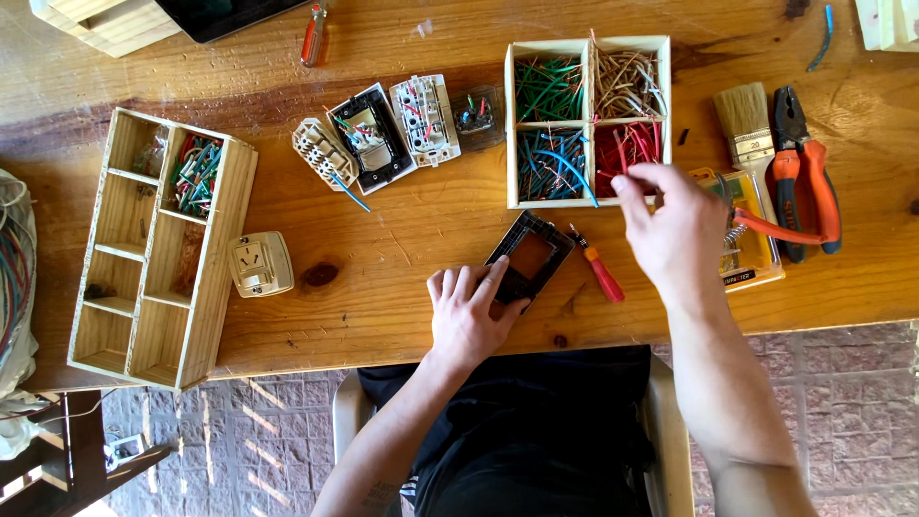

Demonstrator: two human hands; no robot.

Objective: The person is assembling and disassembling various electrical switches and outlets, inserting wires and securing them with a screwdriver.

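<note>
My left hand point(469, 308) rests on the wooden table point(383, 278) with its fingers on a black switch module point(531, 255) that has a brown centre. Raised near the front edge of a four-compartment wooden box point(586, 120) of cut wires is my right hand point(670, 225), by the red-wire compartment point(629, 153). Its thumb and forefinger are pinched together; whether they hold a wire is too small to tell. A small red-handled screwdriver point(600, 270) lies between the two hands.
Several opened switch modules point(378, 134) lie mid-table. A long wooden divider tray point(158, 244) and a beige socket point(260, 262) sit at left. A paintbrush point(747, 123), orange pliers point(804, 177) and a yellow case point(751, 239) are at right. A bundle of wires point(14, 268) hangs off the left edge.
</note>
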